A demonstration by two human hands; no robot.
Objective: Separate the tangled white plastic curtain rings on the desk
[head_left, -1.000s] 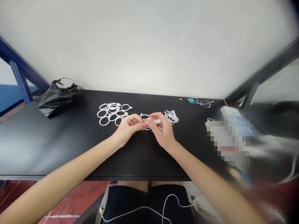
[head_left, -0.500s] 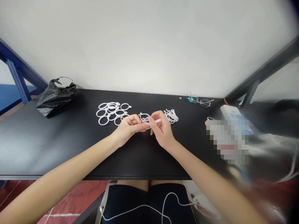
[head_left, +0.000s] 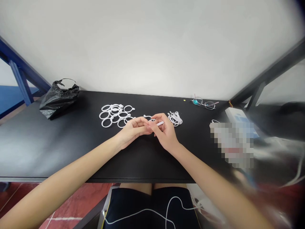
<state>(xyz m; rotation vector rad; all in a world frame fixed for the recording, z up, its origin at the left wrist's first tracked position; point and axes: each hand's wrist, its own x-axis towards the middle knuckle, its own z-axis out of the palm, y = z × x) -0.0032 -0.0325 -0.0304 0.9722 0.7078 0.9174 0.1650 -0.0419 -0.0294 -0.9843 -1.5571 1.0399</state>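
My left hand (head_left: pixel 135 129) and my right hand (head_left: pixel 164 129) meet fingertip to fingertip above the middle of the black table. Between the right thumb and fingers runs a slim white plastic strip (head_left: pixel 160 123); its left part disappears at the left fingertips, which are closed in a pinch. Just beyond the hands shows part of a thin white ring (head_left: pixel 147 116), largely covered by fingers; whether it joins the strip I cannot tell. Several white plastic rings (head_left: pixel 106 122), each with a small knob, lie overlapping to the left. Right of the hands sits a tangled heap of white plastic loops (head_left: pixel 175 119).
A black plastic bag (head_left: pixel 59 100) stands at the table's back left. Eyeglasses (head_left: pixel 203 103) lie at the back right, near the wall. A white and blue box (head_left: pixel 238 116) and a blurred-out object (head_left: pixel 232 144) occupy the right side. A white cable (head_left: pixel 143 210) crosses the lap.
Both hands have drawn slightly closer together around the white strip. More of the ring beyond them is now covered by the fingers. The view has shifted a little.
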